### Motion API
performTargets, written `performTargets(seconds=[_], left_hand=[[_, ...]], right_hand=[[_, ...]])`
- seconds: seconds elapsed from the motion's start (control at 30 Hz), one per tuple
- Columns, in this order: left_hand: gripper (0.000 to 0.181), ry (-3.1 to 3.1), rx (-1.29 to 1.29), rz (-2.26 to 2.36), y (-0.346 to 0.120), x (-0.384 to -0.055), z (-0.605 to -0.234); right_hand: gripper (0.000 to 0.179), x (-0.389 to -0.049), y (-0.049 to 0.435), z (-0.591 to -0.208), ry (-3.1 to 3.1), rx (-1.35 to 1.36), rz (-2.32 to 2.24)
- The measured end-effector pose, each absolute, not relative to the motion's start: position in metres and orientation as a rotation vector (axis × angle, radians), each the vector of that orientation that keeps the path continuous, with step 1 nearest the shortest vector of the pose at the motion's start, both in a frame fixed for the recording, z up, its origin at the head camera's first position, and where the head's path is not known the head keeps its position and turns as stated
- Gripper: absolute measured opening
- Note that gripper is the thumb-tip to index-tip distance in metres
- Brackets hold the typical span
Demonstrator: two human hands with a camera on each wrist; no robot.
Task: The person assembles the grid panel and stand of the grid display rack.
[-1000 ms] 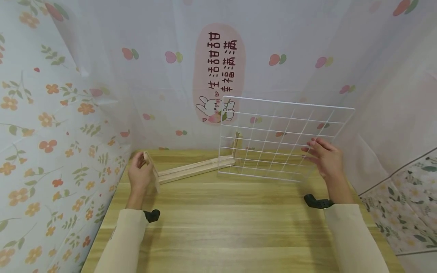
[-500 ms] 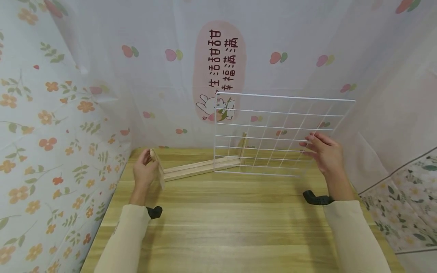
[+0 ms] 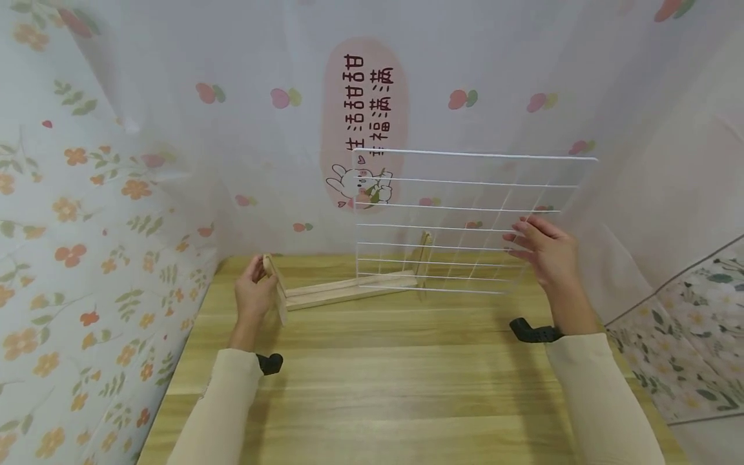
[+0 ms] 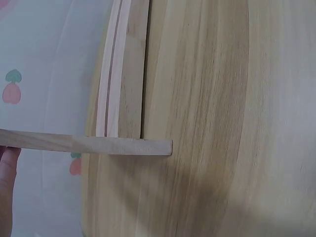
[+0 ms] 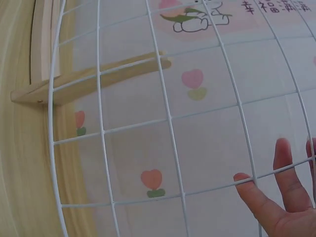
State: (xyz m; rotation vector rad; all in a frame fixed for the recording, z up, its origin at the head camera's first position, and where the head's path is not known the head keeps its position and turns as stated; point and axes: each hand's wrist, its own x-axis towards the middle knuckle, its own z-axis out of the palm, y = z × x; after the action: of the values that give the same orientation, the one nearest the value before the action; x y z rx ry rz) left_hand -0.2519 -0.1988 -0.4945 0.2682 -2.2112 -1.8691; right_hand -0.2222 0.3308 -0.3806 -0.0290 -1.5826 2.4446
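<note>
My left hand (image 3: 254,297) holds the upper end of the left upright of a pale wooden stand (image 3: 349,294). Two uprights are joined by a low double rail, which runs slantwise near the back of the table. In the left wrist view the end upright (image 4: 123,146) crosses the rail's end, with one finger showing at its edge. Toward the right side, my right hand (image 3: 555,265) grips a white wire grid panel (image 3: 473,154) by its right part, holding it up and tilted. The panel overlaps the stand's right upright (image 5: 113,74) in the right wrist view.
The wood-grain table (image 3: 372,374) ends at the back against a white printed curtain (image 3: 256,155). Flowered cloth (image 3: 104,284) hangs along the left side, and more cloth (image 3: 668,194) lines the right. A black wrist mount (image 3: 531,332) sits at each cuff.
My left hand and the stand have shifted to the right. The grid panel has moved left and slightly up, its tilt changing a little. The head view has also shifted slightly.
</note>
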Motion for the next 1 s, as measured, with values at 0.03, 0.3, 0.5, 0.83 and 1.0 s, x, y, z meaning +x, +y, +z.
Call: performTargets(seconds=[0.03, 0.3, 0.5, 0.83, 1.0], left_hand=[[0.059, -2.212, 0.272, -1.873, -0.198, -0.251, -0.495], [0.057, -2.217, 0.227, -1.880, -0.189, -0.253, -0.498], [0.056, -2.228, 0.193, -1.886, -0.182, -0.260, -0.497], [0.057, -2.216, 0.198, -1.909, -0.170, -0.264, -0.496], [0.057, -2.226, 0.195, -1.906, -0.165, -0.267, -0.497]], right_hand=[[0.016, -0.223, 0.329, -0.379, -1.591, -0.029, 2.442], [0.014, -0.226, 0.319, -0.374, -1.613, -0.037, 2.410], [0.019, -0.226, 0.315, -0.369, -1.614, -0.019, 2.398], [0.023, -0.229, 0.304, -0.356, -1.643, -0.012, 2.383], [0.023, -0.230, 0.300, -0.350, -1.687, 0.008, 2.366]])
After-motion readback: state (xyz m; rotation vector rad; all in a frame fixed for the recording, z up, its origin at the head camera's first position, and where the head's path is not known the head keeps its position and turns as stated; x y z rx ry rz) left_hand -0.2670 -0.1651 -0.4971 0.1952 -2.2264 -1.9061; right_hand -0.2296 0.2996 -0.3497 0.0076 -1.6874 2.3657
